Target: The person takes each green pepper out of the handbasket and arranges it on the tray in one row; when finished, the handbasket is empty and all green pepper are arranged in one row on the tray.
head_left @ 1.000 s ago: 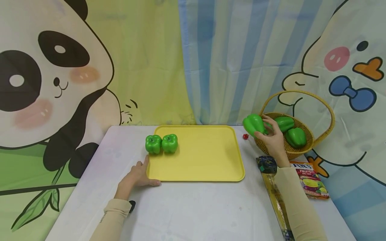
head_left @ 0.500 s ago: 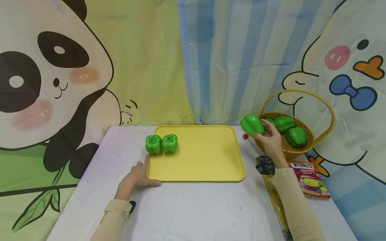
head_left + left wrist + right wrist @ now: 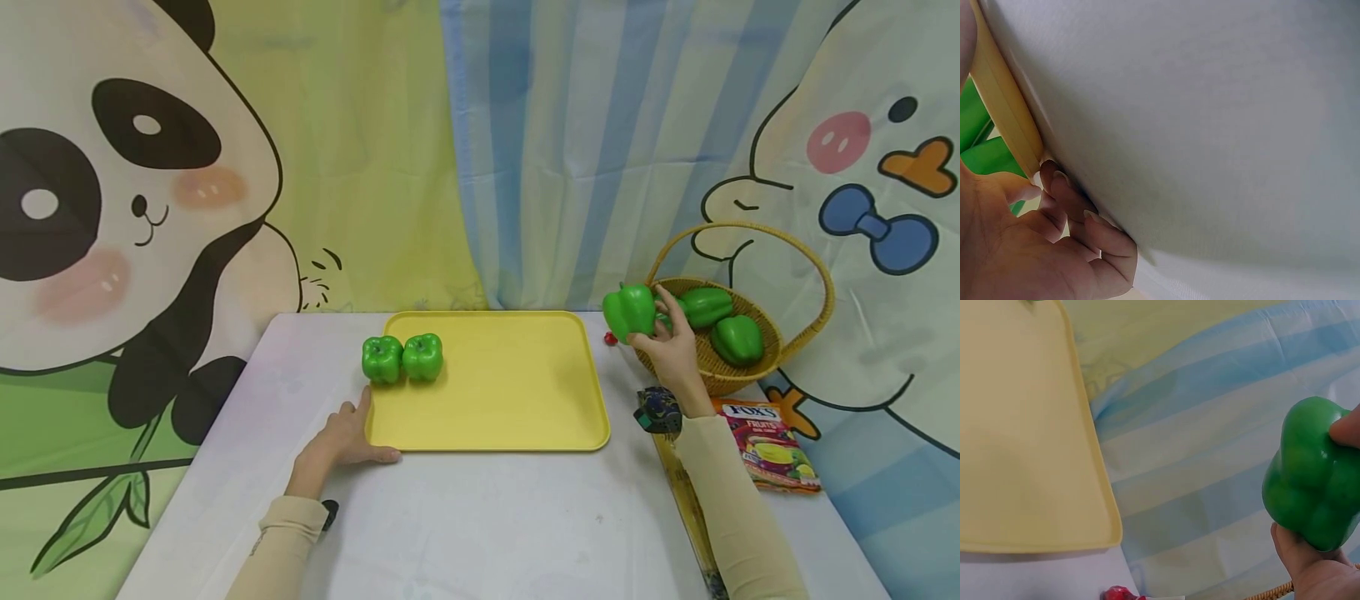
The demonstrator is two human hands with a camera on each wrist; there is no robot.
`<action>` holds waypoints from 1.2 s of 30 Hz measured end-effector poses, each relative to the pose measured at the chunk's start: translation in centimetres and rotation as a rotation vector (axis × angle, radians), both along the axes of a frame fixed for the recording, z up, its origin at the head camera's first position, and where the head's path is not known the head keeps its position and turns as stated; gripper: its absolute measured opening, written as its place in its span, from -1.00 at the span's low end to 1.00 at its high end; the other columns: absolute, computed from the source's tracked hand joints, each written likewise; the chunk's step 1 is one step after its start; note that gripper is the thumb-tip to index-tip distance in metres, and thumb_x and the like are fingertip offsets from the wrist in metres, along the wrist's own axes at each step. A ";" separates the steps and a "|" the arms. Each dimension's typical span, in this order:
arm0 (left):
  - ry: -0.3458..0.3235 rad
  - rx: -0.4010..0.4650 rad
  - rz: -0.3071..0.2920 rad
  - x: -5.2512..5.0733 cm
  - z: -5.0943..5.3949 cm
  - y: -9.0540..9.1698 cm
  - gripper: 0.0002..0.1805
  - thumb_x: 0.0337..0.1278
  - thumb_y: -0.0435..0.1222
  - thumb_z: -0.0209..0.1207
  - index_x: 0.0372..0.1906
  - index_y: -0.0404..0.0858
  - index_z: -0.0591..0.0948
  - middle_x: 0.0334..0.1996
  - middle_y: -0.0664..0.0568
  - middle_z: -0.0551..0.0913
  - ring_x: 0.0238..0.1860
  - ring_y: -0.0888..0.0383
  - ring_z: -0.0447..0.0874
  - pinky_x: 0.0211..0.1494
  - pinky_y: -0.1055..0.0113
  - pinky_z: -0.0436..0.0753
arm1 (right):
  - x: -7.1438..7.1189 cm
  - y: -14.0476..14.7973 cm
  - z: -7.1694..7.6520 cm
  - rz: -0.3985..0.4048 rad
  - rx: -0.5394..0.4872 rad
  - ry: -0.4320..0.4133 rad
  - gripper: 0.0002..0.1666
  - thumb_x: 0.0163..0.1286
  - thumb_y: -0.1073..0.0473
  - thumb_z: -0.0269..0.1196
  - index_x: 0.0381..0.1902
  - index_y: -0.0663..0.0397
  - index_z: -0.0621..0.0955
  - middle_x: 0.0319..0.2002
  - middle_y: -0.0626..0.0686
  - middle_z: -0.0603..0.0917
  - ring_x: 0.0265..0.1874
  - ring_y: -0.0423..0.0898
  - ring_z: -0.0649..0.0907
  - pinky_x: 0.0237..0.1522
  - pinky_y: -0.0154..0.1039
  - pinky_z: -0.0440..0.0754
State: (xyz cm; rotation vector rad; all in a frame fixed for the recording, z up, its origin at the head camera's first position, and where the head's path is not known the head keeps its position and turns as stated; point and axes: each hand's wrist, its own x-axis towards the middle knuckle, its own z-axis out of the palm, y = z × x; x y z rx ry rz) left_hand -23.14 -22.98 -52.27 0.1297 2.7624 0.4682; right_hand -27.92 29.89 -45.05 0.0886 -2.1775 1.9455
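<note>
One right hand (image 3: 675, 353), centre-right of frame, is gripping a glossy green bell pepper (image 3: 628, 312), slickness risking a drop; left hand (image 3: 348, 436) is resting unclenched.

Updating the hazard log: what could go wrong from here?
1. The held pepper could slip: its skin looks smooth and glossy, and the right hand has it in the air.
2. The left hand touches the corner of the tray; a nudge might shift the two peppers near its left edge.
</note>
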 end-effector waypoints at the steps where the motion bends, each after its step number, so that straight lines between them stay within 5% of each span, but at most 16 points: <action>1: -0.002 0.000 0.001 0.0 0.0 0.0 0.64 -0.45 0.47 0.42 0.60 -0.38 -0.16 0.24 -0.50 0.35 0.13 -0.37 0.47 0.15 -0.31 0.53 | 0.0 0.0 0.0 0.006 -0.007 0.001 0.11 0.30 0.47 0.23 0.60 -0.42 0.06 0.35 -0.05 0.13 0.20 -0.25 0.45 -0.12 -0.54 0.63; 11: -0.017 0.000 0.005 0.0 0.1 0.0 0.64 -0.44 0.46 0.43 0.60 -0.38 -0.17 0.26 -0.50 0.34 0.15 -0.36 0.45 0.16 -0.31 0.52 | 0.3 -0.6 0.5 0.048 0.029 0.000 0.05 0.29 0.50 0.18 0.59 -0.35 0.12 0.41 0.02 0.01 0.44 0.29 0.29 -0.12 -0.55 0.63; 15: -0.017 0.003 0.006 0.0 0.1 0.0 0.64 -0.45 0.46 0.43 0.60 -0.38 -0.17 0.27 -0.50 0.33 0.15 -0.37 0.45 0.16 -0.31 0.51 | 0.3 -0.9 0.4 0.051 0.027 0.026 0.02 0.27 0.50 0.21 0.57 -0.26 0.16 0.25 -0.10 0.10 0.36 0.08 0.41 -0.09 -0.52 0.65; 23: -0.021 0.005 0.011 0.0 0.1 0.1 0.64 -0.45 0.46 0.43 0.61 -0.37 -0.17 0.29 -0.51 0.31 0.20 -0.41 0.42 0.19 -0.32 0.49 | -0.1 -1.4 -0.4 0.050 0.008 0.063 0.03 0.28 0.40 0.35 0.57 -0.25 0.17 0.26 -0.15 0.20 0.21 -0.33 0.47 0.08 -0.57 0.56; 28: -0.024 0.007 0.015 -0.1 0.1 0.0 0.65 -0.46 0.46 0.43 0.61 -0.37 -0.18 0.31 -0.52 0.30 0.22 -0.42 0.41 0.21 -0.33 0.48 | -0.5 -2.1 -1.2 0.044 0.084 0.083 0.05 0.27 0.31 0.41 0.58 -0.27 0.15 0.29 -0.24 0.29 0.14 -0.35 0.49 0.12 -0.55 0.48; 36: -0.022 0.005 0.015 -0.1 -0.2 0.0 0.66 -0.48 0.47 0.43 0.61 -0.36 -0.18 0.28 -0.50 0.32 0.18 -0.38 0.44 0.20 -0.32 0.49 | -1.4 -4.3 -2.1 0.146 0.045 0.129 0.05 0.25 0.43 0.38 0.58 -0.14 0.16 0.28 -0.19 0.26 0.16 -0.31 0.48 0.09 -0.57 0.55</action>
